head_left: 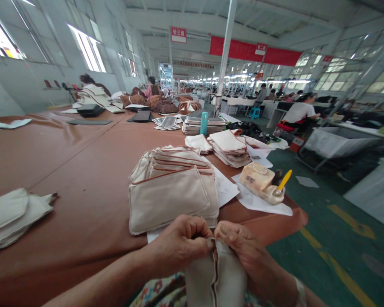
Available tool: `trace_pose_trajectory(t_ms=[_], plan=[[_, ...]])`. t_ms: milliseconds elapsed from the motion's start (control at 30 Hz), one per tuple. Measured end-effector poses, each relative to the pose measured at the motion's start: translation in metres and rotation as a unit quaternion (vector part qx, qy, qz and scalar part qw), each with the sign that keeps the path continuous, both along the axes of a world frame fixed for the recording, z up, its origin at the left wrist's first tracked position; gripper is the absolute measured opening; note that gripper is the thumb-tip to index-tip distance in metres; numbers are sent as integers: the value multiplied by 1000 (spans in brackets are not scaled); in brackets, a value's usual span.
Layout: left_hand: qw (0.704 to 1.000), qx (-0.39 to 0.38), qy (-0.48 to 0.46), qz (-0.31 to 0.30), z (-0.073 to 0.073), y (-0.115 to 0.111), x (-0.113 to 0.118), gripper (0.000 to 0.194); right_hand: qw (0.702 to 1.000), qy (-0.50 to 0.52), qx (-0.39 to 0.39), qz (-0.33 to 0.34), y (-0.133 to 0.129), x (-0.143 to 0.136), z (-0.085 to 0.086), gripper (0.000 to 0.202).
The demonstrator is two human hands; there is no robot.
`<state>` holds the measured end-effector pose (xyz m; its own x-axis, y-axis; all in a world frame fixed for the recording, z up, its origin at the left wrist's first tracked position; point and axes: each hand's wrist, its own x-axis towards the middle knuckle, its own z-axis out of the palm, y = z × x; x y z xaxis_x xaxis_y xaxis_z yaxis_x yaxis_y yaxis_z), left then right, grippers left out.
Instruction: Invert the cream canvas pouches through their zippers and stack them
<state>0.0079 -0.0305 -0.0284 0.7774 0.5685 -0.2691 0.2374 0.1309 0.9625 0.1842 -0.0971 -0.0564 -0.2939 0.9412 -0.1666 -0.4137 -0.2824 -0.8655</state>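
Bright daylight fills the big room.

Light pours in from the windows (86,51), which glow white with glare. The brown surface (83,170) shines softly. Straight lines bend at the edges, and far-off things look blurry.

We read little here. Small red sign (178,35) hanging from ceiling near pillar: white characters, apparently "针三组". Second small red sign (261,49) set against long red banner (243,51): white characters, apparently "针二组", blurred. Third red sign (327,59) farther right: characters too small for us to read. Banner itself: no legible text. Pouches, bottle, papers on table: no legible print.
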Motion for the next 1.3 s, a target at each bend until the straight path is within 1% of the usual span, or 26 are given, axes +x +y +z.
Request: trace_pose_trajectory(t_ms=[67,133,200,267,333,400,533,667,800,900,967,1033,1100,1133,1200,1300], plan=[[1000,21,18,1,1,2,1,26,995,-81,56,7,0,6,6,37],[999,46,29,-2,3,4,2,24,980,-171,105,20,0,11,12,35],[998,62,31,-7,4,6,3,23,967,-222,120,20,2,14,15,31],[998,60,23,-18,3,7,3,24,972,-216,93,11,4,14,15,27],[999,45,14,-28,1,9,4,26,981,-185,52,3,4,13,13,24],[999,36,11,-31,0,10,4,28,986,-164,31,-3,3,12,10,22],[998,51,37,-31,2,8,7,31,978,-195,63,-31,-2,12,6,21],[995,69,66,-20,4,4,10,27,963,-249,91,-51,-6,14,4,18],[994,54,94,-4,0,-1,12,22,950,-288,98,-75,-7,14,1,11],[994,41,106,4,-5,-4,12,19,952,-279,101,-74,-7,14,1,6],[995,17,93,9,-5,-7,11,18,962,-243,106,-68,-8,13,0,4],[998,-25,63,7,-4,-10,10,17,973,-191,120,-58,-11,15,0,3],[996,-82,29,0,-1,-13,10,16,975,-155,154,-36,-14,17,0,5],[994,-112,12,2,1,-15,10,15,971,-153,182,-27,-15,19,0,6],[984,-173,-20,20,2,-18,10,16,949,-186,254,-19,-17,23,2,9],[969,-235,-61,38,0,-22,10,24,892,-272,361,-20,-18,29,8,13]])
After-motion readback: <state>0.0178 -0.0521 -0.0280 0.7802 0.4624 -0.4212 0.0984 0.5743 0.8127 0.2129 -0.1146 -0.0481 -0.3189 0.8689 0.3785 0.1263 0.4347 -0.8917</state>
